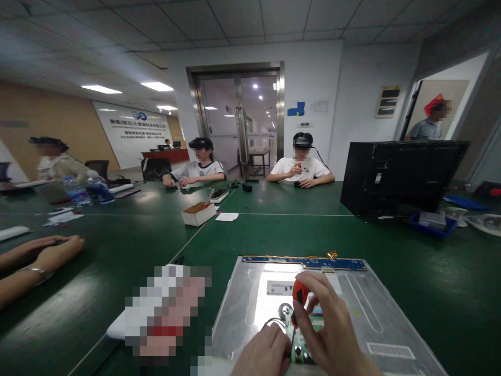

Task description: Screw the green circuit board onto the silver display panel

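My right hand (332, 329) is closed around the orange-red handle of a screwdriver (300, 293), which stands nearly upright with its thin shaft pointing down. Below it is a small green circuit board (299, 352) with connectors, partly covered by my hands. My left hand (266, 352) has its fingers curled at the board's left edge, close to the shaft; its fingertips are partly hidden. Under both hands lies a silver metal display panel (242, 292), with a blue circuit strip (305, 263) along its far edge. A dark cable runs beside my left fingers.
A blurred-out white and pink item (168, 308) lies left of the panel. Farther off are an open cardboard box (198, 214), a black monitor (403, 177), a blue tray (432, 224) and water bottles (76, 190). Several people sit around the green table (274, 235); another person's hands (55, 256) are at left.
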`<action>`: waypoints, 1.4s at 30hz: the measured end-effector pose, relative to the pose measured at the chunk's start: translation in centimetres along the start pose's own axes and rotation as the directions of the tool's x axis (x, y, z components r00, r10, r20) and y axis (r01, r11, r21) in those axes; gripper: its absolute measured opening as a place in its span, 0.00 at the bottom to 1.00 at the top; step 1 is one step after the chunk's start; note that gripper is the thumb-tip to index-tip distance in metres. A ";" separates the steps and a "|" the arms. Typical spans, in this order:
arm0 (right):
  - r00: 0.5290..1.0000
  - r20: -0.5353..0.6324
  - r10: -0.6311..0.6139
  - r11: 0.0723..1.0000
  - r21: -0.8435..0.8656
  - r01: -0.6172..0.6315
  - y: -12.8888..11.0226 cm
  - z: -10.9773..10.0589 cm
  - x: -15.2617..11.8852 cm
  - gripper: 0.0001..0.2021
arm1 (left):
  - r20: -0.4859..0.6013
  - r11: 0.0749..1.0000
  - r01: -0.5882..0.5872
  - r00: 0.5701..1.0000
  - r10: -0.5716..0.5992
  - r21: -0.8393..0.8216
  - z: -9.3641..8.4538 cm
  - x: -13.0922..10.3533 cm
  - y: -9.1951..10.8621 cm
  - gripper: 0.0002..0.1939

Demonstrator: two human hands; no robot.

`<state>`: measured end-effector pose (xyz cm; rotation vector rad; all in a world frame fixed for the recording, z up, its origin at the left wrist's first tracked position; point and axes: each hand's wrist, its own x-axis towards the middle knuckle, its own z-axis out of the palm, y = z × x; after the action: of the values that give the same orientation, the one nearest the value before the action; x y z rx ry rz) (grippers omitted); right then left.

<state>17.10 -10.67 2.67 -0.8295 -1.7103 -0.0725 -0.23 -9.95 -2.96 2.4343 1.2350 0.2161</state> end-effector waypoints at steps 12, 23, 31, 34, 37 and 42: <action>0.999 -0.020 0.034 0.989 -0.141 -0.037 1.1 0.3 -1.4 0.18 | 0.008 1.000 -0.007 1.000 0.007 0.025 0.3 0.0 -0.4 0.17; 0.999 0.035 0.026 0.998 -0.063 -0.024 1.0 0.0 -1.5 0.23 | 0.020 1.000 0.012 1.000 -0.012 -0.012 -0.1 -0.1 0.0 0.16; 0.998 0.059 0.017 0.999 0.034 -0.019 0.6 -0.2 -1.1 0.22 | 0.021 0.999 0.015 1.000 -0.014 -0.036 -0.1 0.0 0.2 0.14; 0.998 0.066 0.012 0.999 0.042 -0.015 0.7 -0.2 -1.1 0.22 | 0.025 1.000 0.010 1.000 -0.010 -0.021 -0.1 0.1 0.1 0.14; 0.999 0.041 0.004 1.000 0.017 -0.005 0.7 0.0 -1.0 0.20 | 0.029 1.000 0.011 1.000 -0.010 -0.018 0.0 0.1 0.1 0.16; 0.997 -0.078 -0.026 0.999 -0.037 0.023 0.3 0.4 -0.3 0.14 | 0.030 0.999 0.006 1.000 -0.005 -0.045 -0.3 0.1 0.3 0.19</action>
<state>16.96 -10.43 2.16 -0.8219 -1.6499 -0.1509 -0.05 -9.93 -2.57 2.3871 1.2115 0.2027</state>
